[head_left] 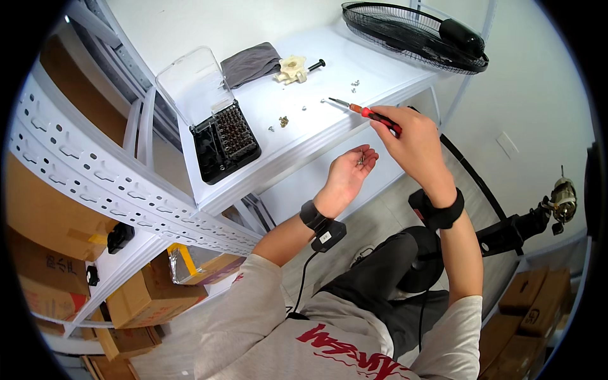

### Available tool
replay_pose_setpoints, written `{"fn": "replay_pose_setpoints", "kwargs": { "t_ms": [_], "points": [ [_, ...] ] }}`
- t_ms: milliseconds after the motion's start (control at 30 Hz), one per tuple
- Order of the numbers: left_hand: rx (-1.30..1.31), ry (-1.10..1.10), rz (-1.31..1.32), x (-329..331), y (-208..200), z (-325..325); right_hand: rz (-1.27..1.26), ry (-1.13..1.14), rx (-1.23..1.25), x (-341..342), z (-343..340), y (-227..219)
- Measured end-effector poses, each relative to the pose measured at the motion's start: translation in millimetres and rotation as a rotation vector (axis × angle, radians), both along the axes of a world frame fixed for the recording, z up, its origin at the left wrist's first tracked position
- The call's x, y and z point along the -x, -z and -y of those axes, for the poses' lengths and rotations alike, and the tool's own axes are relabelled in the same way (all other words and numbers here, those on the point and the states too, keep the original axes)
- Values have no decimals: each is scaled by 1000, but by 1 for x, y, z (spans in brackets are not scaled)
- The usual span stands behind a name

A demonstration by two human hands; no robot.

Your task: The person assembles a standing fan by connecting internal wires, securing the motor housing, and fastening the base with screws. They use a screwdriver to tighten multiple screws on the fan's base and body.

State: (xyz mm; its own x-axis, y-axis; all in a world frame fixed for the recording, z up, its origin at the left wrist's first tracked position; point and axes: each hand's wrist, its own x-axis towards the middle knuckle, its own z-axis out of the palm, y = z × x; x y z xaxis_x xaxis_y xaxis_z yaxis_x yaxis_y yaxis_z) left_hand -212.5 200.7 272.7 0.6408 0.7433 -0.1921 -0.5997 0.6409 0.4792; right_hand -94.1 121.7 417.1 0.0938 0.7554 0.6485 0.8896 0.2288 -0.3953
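Observation:
My right hand (411,142) grips the red and black handle of a screwdriver (357,109), whose tip points left over the white shelf. Just beyond the tip is a small silver screw (323,101); whether they touch I cannot tell. In front of the shelf edge my left hand (347,177) is turned palm up with curled fingers, holding a few small screws (361,160). Several brass-coloured screws (283,121) lie in a cluster on the shelf, with single silver screws (271,129) nearby. Farther back sits a cream plastic part (292,68) with a black-headed knob.
An open black bit case (218,152) with a clear lid stands at the shelf's left. Behind it lies a grey cloth (250,63). A black fan head with wire guard (405,44) rests at the back right. Cardboard boxes (149,291) fill lower shelves; a fan stand (506,233) is at right.

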Motion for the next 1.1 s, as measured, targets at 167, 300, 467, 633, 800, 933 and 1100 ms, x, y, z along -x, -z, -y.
{"fn": "replay_pose_setpoints", "kwargs": {
  "t_ms": [167, 300, 467, 633, 800, 933, 1100],
  "points": [
    [50, -40, -18, 14, -6, -3, 64, -10, 41, 5, -22, 2],
    [2, -51, -39, 18, -4, -5, 41, -53, 55, 13, -20, -3],
    [-14, 21, 18, 19, 0, -8, 86, -98, 70, 26, -21, -7],
    [16, 0, 29, 15, -8, 0, 55, -63, 19, 21, -16, -1],
    [58, -25, 85, 14, -20, 7, -45, -36, -9, 4, 14, -4],
    [104, -15, 147, 6, -30, 15, -130, 6, 57, -13, 57, 8],
    [98, 70, 152, -24, -27, 39, -45, 161, 230, -39, 108, 46]
  ]
}}
